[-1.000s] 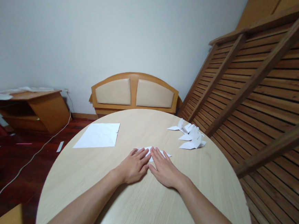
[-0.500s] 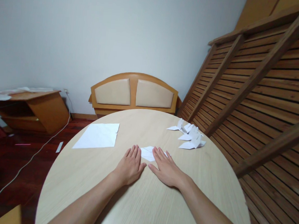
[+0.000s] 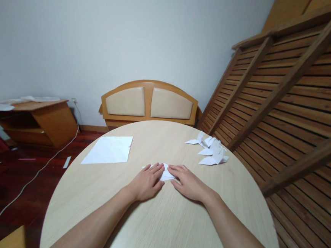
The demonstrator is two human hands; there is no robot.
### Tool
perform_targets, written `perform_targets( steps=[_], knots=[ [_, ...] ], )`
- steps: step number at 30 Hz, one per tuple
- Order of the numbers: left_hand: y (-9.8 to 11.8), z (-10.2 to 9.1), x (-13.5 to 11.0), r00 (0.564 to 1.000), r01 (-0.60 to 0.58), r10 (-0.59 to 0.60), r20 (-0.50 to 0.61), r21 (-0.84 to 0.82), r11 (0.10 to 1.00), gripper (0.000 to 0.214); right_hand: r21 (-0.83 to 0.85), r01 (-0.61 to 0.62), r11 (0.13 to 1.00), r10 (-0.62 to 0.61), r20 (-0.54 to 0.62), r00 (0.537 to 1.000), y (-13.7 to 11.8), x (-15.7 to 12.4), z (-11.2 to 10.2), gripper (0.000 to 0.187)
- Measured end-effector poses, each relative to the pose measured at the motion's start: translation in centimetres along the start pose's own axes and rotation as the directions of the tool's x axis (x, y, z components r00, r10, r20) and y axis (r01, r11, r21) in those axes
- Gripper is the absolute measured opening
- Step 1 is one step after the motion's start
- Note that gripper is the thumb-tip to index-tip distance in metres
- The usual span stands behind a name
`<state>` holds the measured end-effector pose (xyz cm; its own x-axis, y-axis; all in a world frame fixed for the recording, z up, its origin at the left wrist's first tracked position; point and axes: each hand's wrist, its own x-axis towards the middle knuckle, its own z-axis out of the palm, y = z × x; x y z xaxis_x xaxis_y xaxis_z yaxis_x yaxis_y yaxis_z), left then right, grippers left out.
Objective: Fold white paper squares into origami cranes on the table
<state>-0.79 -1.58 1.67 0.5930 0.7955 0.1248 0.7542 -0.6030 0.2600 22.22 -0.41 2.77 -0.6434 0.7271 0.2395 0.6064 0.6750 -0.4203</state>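
Observation:
A small folded white paper [image 3: 165,173] lies on the round light-wood table [image 3: 157,226], mostly covered by my hands. My left hand [image 3: 146,181] rests flat on its left part, fingers stretched out and together. My right hand [image 3: 188,183] lies on its right part with fingers extended and pointing left toward the left hand's fingertips. Both hands press on the paper and grip nothing.
A stack of flat white sheets [image 3: 108,154] lies on the table to the left. Several folded paper figures [image 3: 212,150] sit at the far right edge. Behind the table stands a padded wooden headboard [image 3: 149,103]. A slatted wooden frame [image 3: 293,96] leans on the right.
The hands, which had spread apart to the paper's sides half a second ago, have come back together over it. The right hand's fingers have turned leftward across the paper.

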Motion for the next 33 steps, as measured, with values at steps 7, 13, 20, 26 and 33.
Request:
perform_targets(
  steps=[7, 13, 20, 26, 33],
  knots=[
    [0.01, -0.10, -0.11, 1.000, -0.001, 0.001, -0.003, 0.011, 1.000, 0.057, 0.144, 0.011, 0.989, 0.001, -0.083, 0.997, 0.97, 0.13, -0.54, 0.045],
    [-0.16, 0.07, -0.12, 1.000, -0.004, 0.004, -0.022, -0.007, 1.000, 0.057, 0.179, 0.012, 0.984, 0.011, -0.125, 0.992, 0.66, 0.33, -0.88, 0.040],
    [-0.20, 0.08, -0.15, 1.000, 0.000, 0.000, -0.031, -0.010, 1.000, 0.056, 0.154, 0.058, 0.986, -0.037, -0.132, 0.990, 0.24, 0.31, -1.10, 0.046],
    [-0.13, 0.02, -0.13, 0.999, -0.009, 0.009, -0.031, -0.006, 1.000, 0.056, 0.104, 0.054, 0.993, -0.039, -0.141, 0.989, 0.71, 0.55, -0.56, 0.035],
    [0.01, -0.03, -0.08, 0.997, -0.009, 0.010, -0.079, 0.012, 1.000, 0.053, 0.187, 0.010, 0.982, 0.014, -0.129, 0.992, 0.71, 0.47, -0.95, 0.031]
  ],
)
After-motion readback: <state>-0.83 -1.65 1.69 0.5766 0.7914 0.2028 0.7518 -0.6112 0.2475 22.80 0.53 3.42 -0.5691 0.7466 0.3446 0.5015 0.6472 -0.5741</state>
